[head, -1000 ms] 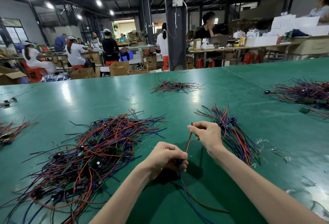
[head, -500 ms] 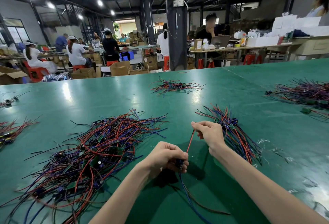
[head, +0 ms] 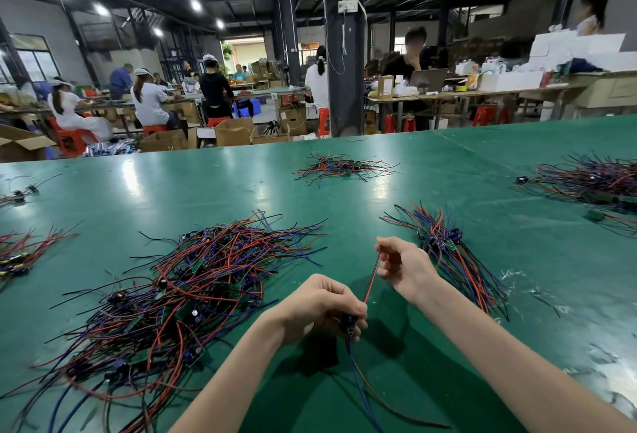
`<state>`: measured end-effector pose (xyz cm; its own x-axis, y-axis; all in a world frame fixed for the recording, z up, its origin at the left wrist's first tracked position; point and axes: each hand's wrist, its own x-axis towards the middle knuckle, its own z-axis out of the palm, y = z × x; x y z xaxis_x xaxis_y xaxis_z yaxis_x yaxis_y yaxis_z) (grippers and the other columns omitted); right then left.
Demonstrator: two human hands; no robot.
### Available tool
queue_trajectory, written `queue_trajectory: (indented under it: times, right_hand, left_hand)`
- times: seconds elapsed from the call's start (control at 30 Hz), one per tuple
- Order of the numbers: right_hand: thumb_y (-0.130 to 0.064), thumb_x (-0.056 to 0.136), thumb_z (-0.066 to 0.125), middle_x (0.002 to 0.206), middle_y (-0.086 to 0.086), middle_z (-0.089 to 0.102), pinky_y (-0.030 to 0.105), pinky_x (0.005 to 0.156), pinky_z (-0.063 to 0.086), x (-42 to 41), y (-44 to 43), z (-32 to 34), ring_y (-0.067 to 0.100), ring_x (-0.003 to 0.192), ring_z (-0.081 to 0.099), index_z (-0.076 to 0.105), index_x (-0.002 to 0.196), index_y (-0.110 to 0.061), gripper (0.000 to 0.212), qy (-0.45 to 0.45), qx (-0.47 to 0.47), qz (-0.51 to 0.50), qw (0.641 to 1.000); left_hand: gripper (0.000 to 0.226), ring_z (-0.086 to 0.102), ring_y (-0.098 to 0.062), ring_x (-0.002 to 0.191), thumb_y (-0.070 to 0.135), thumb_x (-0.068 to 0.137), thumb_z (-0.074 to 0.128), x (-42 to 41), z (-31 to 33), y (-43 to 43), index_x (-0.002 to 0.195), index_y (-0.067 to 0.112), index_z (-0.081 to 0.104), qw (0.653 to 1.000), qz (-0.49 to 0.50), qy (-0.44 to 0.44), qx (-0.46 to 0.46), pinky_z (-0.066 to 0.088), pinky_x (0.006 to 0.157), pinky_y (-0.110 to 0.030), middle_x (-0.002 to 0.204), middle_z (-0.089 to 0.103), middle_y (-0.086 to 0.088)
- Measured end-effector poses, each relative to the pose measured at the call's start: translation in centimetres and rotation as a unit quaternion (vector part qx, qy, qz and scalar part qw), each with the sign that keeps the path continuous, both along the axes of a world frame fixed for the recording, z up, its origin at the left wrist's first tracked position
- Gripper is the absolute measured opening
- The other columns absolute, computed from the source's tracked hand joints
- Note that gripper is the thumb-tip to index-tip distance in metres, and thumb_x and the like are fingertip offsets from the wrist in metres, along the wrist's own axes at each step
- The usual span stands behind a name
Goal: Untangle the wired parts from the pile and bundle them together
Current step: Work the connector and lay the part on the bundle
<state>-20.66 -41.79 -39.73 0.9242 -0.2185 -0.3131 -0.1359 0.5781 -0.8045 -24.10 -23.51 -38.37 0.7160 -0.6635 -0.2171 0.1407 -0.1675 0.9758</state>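
Above the desk [head: 241, 184] between pile [head: 193, 288] and bundle [head: 448, 253], left hand [head: 320, 308] fingers [head: 344, 305] grip the wired part [head: 349, 324], right hand [head: 403, 265] pinches its red wire [head: 371, 279] taut; I'd slide the pinch tipward, then lay it aligned on the bundle

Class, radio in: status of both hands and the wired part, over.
Left hand grips wired part. Right hand pinches its red wire straight. Tangled pile at left, nothing blocking.

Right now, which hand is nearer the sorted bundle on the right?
Right. The right hand sits just left of the sorted bundle; the left hand is farther left and lower.
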Motion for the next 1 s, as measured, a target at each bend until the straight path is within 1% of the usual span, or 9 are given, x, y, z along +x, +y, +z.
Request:
queue_trajectory:
  times: [0.1,0.17,0.27,0.33,0.5,0.63,0.8,0.93,1.0]
  right_hand:
    - [-0.007,0.088,0.055,0.039,-0.002,0.044,0.016,0.03,0.026,0.0,0.1,0.3,0.007,0.03,0.033,0.052,0.067,-0.003,0.022,0.009,0.057,0.026,0.998]
    - [-0.013,0.09,0.058,0.043,-0.002,0.044,0.016,0.031,0.029,-0.3,0.0,0.5,0.008,0.034,0.035,0.054,0.068,-0.005,0.023,0.016,0.051,0.034,0.998]
    - [-0.028,0.087,0.064,0.061,0.001,0.05,0.018,0.033,0.033,-1.0,0.0,0.7,0.01,0.046,0.039,0.056,0.079,-0.007,0.024,0.028,-0.028,0.077,0.996]
    - [-0.034,0.085,0.065,0.068,0.002,0.054,0.016,0.035,0.031,-1.5,0.6,0.7,0.009,0.047,0.039,0.057,0.084,-0.007,0.028,0.028,-0.093,0.14,0.985]
    - [-0.026,0.077,0.071,0.069,0.002,0.062,0.014,0.035,0.028,-3.3,3.1,0.4,0.005,0.043,0.04,0.062,0.079,-0.008,0.02,-0.04,-0.205,0.29,0.934]
    - [-0.004,0.087,0.064,0.064,0.007,0.059,0.015,0.033,0.03,-4.4,4.9,-0.5,0.004,0.037,0.042,0.057,0.074,-0.005,0.014,-0.076,-0.251,0.285,0.922]
    - [-0.002,0.087,0.062,0.059,0.01,0.059,0.016,0.032,0.033,-4.7,5.7,-0.6,0.006,0.035,0.043,0.057,0.074,-0.003,0.014,-0.077,-0.214,0.264,0.937]
    - [0.001,0.089,0.058,0.052,0.005,0.06,0.016,0.031,0.033,-4.6,5.8,-0.6,0.006,0.034,0.043,0.06,0.074,-0.002,0.016,-0.083,-0.207,0.245,0.944]
    - [0.002,0.09,0.056,0.049,0.001,0.058,0.016,0.031,0.032,-4.5,5.9,-0.7,0.005,0.034,0.041,0.062,0.075,-0.001,0.016,-0.094,-0.215,0.231,0.944]
  left_hand:
    - [0.022,0.063,-0.019,0.052,0.006,0.079,0.068,0.1,-0.1,0.1,0.058,0.012,0.07,1.0,0.001,-0.004,-0.01,0.054,0.057,-0.027,0.065,0.068,-0.01]
    - [0.022,0.063,-0.018,0.053,0.003,0.081,0.067,0.2,-0.2,0.2,0.061,0.009,0.071,0.999,0.033,-0.007,-0.029,0.054,0.057,-0.028,0.066,0.068,-0.012]
    - [0.017,0.061,-0.018,0.052,0.004,0.081,0.068,0.6,-0.2,0.1,0.064,0.006,0.07,0.989,0.13,-0.004,-0.066,0.054,0.056,-0.028,0.066,0.067,-0.012]
    - [0.015,0.059,-0.016,0.051,0.005,0.081,0.069,1.0,-0.1,0.2,0.065,0.007,0.068,0.974,0.206,0.003,-0.09,0.053,0.053,-0.025,0.065,0.066,-0.011]
    - [0.013,0.06,-0.006,0.056,0.013,0.084,0.067,1.7,-0.3,0.6,0.072,0.014,0.065,0.946,0.305,0.004,-0.107,0.047,0.053,-0.017,0.065,0.068,0.002]
    - [0.01,0.053,-0.005,0.056,0.013,0.085,0.066,1.9,-0.4,0.6,0.076,0.015,0.066,0.934,0.329,0.018,-0.135,0.04,0.055,-0.019,0.066,0.069,0.004]
    - [0.008,0.05,-0.002,0.05,0.015,0.087,0.066,2.2,-0.8,0.6,0.078,0.015,0.067,0.925,0.351,0.004,-0.146,0.041,0.053,-0.017,0.067,0.069,0.005]
    - [0.018,0.052,-0.013,0.068,0.021,0.095,0.053,2.2,-0.7,0.2,0.086,0.013,0.066,0.936,0.315,0.017,-0.159,0.042,0.06,-0.026,0.078,0.069,0.0]
    - [0.024,0.056,-0.013,0.069,0.026,0.099,0.046,2.1,-0.6,0.1,0.094,0.012,0.065,0.95,0.278,0.035,-0.137,0.044,0.061,-0.025,0.084,0.068,-0.001]
